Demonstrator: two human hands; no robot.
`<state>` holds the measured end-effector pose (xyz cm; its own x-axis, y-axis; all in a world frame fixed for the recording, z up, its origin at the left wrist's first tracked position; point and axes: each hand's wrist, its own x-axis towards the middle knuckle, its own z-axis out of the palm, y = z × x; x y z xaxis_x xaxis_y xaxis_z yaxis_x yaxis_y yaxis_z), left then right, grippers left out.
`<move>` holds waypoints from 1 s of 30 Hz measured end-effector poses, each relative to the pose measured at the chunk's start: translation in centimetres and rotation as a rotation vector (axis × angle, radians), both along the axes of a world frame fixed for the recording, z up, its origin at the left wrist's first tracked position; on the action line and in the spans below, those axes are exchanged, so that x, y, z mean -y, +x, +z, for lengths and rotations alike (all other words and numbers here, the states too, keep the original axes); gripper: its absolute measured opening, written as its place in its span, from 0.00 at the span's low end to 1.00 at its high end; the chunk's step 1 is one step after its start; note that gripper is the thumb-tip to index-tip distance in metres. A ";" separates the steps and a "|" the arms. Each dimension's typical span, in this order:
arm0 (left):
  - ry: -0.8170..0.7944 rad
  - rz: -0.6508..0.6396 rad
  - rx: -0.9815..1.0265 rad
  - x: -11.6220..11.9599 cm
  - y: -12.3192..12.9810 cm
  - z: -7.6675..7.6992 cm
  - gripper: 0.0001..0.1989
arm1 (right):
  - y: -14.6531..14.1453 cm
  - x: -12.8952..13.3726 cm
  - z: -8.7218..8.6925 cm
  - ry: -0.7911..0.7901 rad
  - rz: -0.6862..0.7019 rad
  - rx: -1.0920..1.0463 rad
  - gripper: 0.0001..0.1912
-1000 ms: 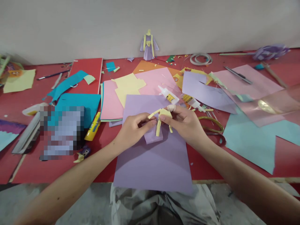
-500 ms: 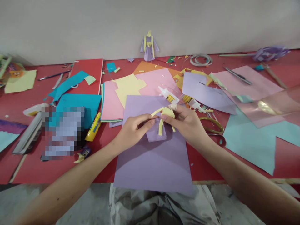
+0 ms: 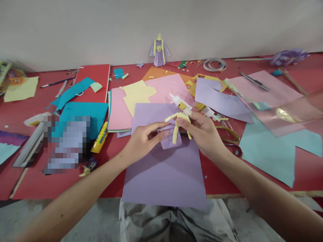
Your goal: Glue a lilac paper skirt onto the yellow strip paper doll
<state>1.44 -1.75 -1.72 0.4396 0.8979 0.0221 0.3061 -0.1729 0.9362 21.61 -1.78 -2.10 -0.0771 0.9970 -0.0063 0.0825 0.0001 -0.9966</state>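
My right hand (image 3: 203, 126) pinches a pale yellow paper figure (image 3: 184, 117) with folded strips standing out like limbs. My left hand (image 3: 148, 136) is closed on the edge of a small lilac paper piece (image 3: 171, 139), which lies right against the figure's strips; whether the two are joined I cannot tell. Both hands are above a large purple sheet (image 3: 164, 174). A finished paper doll (image 3: 159, 50) in a purple and yellow robe leans upright on the wall at the back.
Two glue bottles (image 3: 180, 104) lie just beyond my right hand, with scissors (image 3: 229, 134) beside it. A yellow glue stick (image 3: 100, 137) and teal paper (image 3: 98, 112) are on the left. Pink sheets (image 3: 174, 85), a pen (image 3: 254, 81) and light blue paper (image 3: 270, 151) cover other parts of the red table.
The yellow figure and the lilac piece have shifted slightly right and tilted between my fingers. Both hands keep their hold.
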 end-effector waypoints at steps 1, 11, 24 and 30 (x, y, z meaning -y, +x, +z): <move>0.014 0.000 -0.012 0.0 0.0 0.1 0.17 | 0.0 0.0 0.0 0.005 -0.011 0.003 0.13; 0.217 0.015 -0.139 0.2 -0.1 -0.3 0.15 | -0.2 -0.1 -0.1 0.009 -0.031 -0.014 0.11; 0.493 0.013 -0.155 0.2 -0.4 -0.8 0.16 | -0.2 -0.1 -0.1 -0.056 0.022 -0.084 0.11; 0.539 0.027 -0.174 0.2 -0.1 -0.7 0.12 | -0.2 0.0 0.1 -0.032 0.049 -0.059 0.14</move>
